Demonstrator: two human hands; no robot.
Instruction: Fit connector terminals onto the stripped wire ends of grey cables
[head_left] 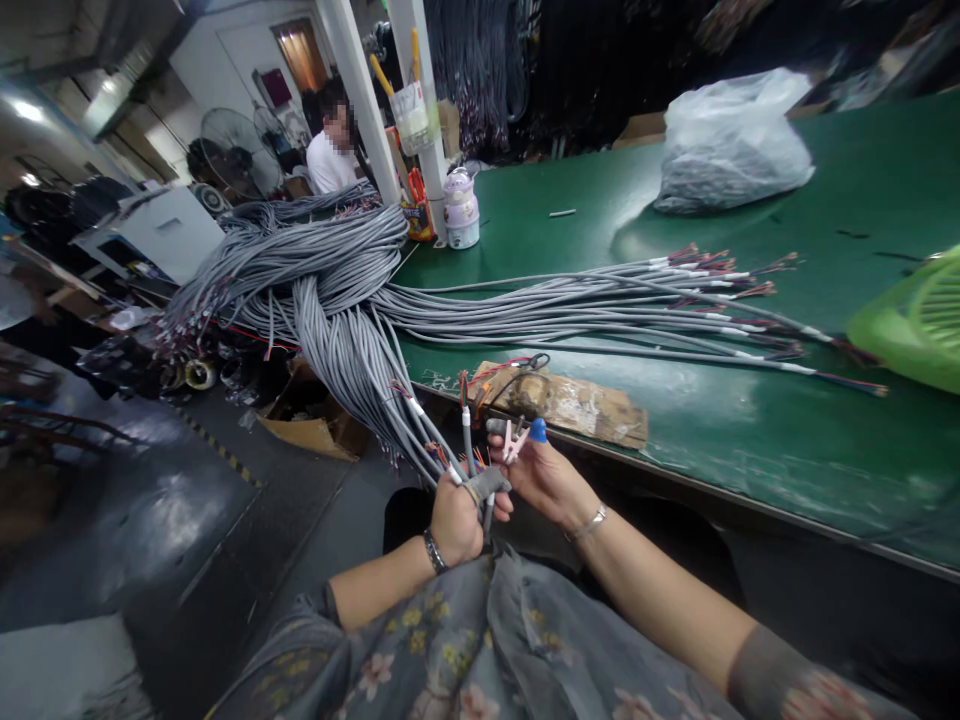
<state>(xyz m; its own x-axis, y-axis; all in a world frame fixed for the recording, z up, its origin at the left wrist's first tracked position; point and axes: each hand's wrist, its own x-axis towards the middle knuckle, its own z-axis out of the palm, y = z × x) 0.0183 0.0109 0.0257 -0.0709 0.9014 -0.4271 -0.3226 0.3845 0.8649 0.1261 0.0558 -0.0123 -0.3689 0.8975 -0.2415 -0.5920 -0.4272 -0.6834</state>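
Observation:
My left hand [456,522] is closed around one grey cable [468,440] that sticks up from the fist, its stripped coloured wires at the top. My right hand [541,476] pinches a small pink clip-like tool with a blue cap [525,436] right beside that cable end. A thick bundle of grey cables [352,330] hangs off the green table's edge just above my left hand. Both hands are over my lap, in front of the table's near edge [675,470].
Finished grey cables [637,300] lie fanned across the green table with stripped ends to the right. A worn cardboard pad [577,402] sits at the table edge. A white plastic bag [731,140], a green fan [919,320], a cup on a post and a seated person [330,150] are behind.

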